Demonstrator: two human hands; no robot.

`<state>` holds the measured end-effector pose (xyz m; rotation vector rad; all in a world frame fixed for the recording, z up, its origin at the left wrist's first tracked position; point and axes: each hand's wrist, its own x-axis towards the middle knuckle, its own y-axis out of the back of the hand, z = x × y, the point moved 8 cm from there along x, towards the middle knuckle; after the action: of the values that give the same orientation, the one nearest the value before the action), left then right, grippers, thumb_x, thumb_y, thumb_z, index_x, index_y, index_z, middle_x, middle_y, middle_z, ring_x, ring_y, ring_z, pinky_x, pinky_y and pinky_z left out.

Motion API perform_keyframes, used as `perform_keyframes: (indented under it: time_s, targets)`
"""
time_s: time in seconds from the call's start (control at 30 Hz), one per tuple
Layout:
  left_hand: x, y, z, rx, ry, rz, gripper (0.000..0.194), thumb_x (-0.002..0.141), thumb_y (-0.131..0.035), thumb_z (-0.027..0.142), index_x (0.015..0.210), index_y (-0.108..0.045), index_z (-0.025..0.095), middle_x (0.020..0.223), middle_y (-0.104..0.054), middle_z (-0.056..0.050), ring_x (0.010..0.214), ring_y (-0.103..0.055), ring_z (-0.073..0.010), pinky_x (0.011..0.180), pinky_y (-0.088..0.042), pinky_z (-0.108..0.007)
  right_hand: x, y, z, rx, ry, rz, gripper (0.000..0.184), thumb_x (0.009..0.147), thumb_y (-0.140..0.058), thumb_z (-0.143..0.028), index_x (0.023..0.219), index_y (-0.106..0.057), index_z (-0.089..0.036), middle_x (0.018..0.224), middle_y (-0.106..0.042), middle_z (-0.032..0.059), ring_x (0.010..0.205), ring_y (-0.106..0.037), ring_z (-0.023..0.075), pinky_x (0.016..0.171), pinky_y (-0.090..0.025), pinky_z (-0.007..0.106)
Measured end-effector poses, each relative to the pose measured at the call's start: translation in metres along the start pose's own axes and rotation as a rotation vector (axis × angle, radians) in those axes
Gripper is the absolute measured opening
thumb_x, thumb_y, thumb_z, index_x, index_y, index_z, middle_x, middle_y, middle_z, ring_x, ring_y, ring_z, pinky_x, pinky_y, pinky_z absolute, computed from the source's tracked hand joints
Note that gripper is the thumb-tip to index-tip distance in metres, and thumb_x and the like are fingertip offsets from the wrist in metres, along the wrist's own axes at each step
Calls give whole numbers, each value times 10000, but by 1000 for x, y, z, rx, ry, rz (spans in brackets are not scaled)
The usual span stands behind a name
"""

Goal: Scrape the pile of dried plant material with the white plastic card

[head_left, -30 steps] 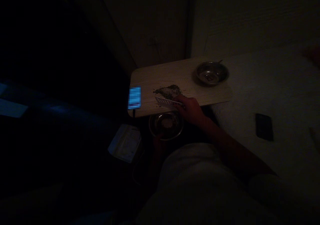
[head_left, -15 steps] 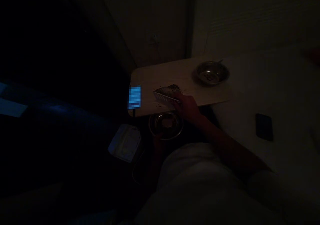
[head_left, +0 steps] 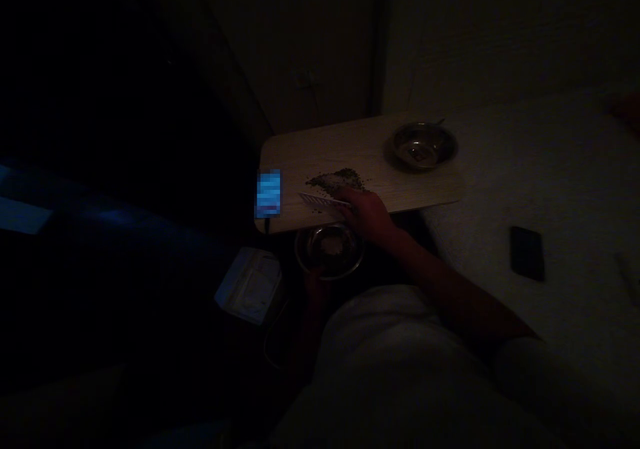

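Note:
In the dim light my right hand [head_left: 367, 212] grips a flat, blade-like tool with slanted pale stripes [head_left: 320, 201]. It tilts over the wooden tabletop [head_left: 290, 152], at the near side of a spread pile of small dark bits with a paler patch [head_left: 340, 180]. Just below the table's near edge, a round metal bowl [head_left: 357, 262] holds something pale in its middle. My left hand [head_left: 316, 282] is at the bowl's near rim, closed on it as far as the darkness shows; the individual fingers are hard to make out.
Another metal bowl [head_left: 425, 149] with a handle tip over its rim stands at the table's right end. A lit, blurred screen [head_left: 269, 193] sits at the left end. A dark phone [head_left: 527, 254] lies on a pale surface [head_left: 480, 236]. A whitish package [head_left: 253, 286] is lower left.
My right hand has drawn the striped tool slightly left and toward me, off the pile, and laid it at a flatter angle. The lower bowl and my left hand have barely moved.

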<state>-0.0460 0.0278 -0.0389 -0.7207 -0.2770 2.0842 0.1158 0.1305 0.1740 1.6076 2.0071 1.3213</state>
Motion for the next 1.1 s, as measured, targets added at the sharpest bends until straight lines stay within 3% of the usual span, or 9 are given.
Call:
perform_keyframes:
  time_s: [0.4,0.6,0.7,0.9,1.1]
  targets:
    - [-2,1,2,-37,-29,10,322,626,-665,166,941,-720,209,1024,-737,-48,1138,-601,-312,998,-433,-468,-14,-12,-9,108,143,-143,206,916,-505,-265,1064,-640,-220,1028,-720,49,946,-657,207,803,-435,286]
    - [-1,0,2,11,-41,11,279,641,-682,177,916,-719,209,962,-739,-48,1122,-610,-304,971,-458,-455,-29,-6,-9,171,216,-196,190,914,-519,-249,1052,-646,-217,991,-727,41,911,-674,194,785,-446,274]
    - [1,2,1,39,-32,8,208,636,-680,183,841,-710,206,925,-736,-54,1132,-605,-315,960,-470,-464,-33,7,0,225,162,-97,182,909,-524,-258,1037,-643,-209,985,-723,38,872,-675,183,768,-454,269]
    - [2,5,2,39,-37,18,254,579,-687,146,824,-692,215,961,-729,-52,1162,-589,-316,962,-473,-458,-35,43,37,187,-72,255,177,862,-565,-271,999,-642,-191,903,-714,46,777,-653,193,692,-449,282]
    - [6,11,-12,3,81,84,247,542,-638,128,772,-692,201,886,-733,-43,1117,-609,-329,971,-457,-494,-28,44,39,85,-100,209,171,850,-563,-257,990,-644,-204,871,-713,53,751,-647,211,663,-439,296]
